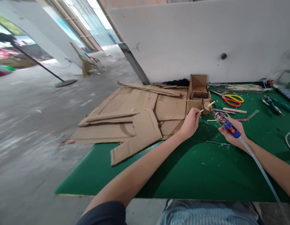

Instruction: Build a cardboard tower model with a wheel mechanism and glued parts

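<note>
From my remote seat, the biggest thing is the green table (187,175), a felt-like mat flecked with pale scraps. Its near edge runs along the bottom of the view and its left edge drops off to a grey concrete floor. The widest open room is the bare green between the two forearms and the near edge.

Flat brown cardboard sheets (126,125) cover the table's far left corner, overlapping, and some hang past the left edge.

Just right of them stands a small cardboard box (198,93), open on top, with its back flap upright against the white wall. I see card dividers inside but cannot tell what else it holds.

My left hand (190,123) is closed, pinching a thin pale stick (201,110) at the box's front right corner. The stick meets a small round wooden disc (207,106) there.

My right hand (231,136) is wrapped around a blue glue gun (226,123), its nozzle aimed at that disc. A clear glue rod (264,178) trails back from it towards me.

Yellow and red scissors (232,99) lie beyond the gun, and teal pliers (275,105) lie further right.
</note>
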The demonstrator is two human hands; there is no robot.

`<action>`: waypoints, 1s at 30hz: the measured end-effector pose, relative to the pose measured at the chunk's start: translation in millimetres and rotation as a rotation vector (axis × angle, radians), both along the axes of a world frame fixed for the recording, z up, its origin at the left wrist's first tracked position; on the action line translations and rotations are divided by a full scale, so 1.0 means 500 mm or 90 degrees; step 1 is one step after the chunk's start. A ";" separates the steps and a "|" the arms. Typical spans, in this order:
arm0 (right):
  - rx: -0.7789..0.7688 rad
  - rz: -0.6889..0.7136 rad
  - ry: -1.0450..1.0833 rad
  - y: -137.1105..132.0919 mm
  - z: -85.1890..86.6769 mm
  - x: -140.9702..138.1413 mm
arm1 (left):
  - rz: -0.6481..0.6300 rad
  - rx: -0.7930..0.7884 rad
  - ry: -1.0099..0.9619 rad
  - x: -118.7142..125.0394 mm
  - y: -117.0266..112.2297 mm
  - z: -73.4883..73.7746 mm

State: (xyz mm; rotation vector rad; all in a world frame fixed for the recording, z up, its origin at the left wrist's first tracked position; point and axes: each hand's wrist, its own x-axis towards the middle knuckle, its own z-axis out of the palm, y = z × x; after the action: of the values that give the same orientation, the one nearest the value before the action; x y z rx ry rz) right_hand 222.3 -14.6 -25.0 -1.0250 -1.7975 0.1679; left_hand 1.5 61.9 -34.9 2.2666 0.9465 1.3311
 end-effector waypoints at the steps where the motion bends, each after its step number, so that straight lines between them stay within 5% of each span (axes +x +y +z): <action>1: -0.001 0.002 0.001 0.000 0.000 0.000 | -0.001 -0.001 -0.001 0.000 0.000 0.000; 21: -0.054 -0.023 0.034 -0.003 -0.006 -0.001 | -0.004 -0.033 0.008 0.000 -0.004 0.007; 26: -0.145 -0.133 0.051 0.004 -0.003 0.003 | -0.010 -0.042 -0.028 -0.001 -0.004 0.006; 30: -0.146 -0.267 -0.180 0.031 0.010 0.041 | 0.015 -0.066 -0.058 0.000 -0.006 0.009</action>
State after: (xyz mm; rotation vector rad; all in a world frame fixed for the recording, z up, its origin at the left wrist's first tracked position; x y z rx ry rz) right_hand 242.7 1.1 -20.0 -1.6330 -1.7931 -0.0334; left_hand 1.3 58.6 -30.6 2.1053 0.9908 1.3511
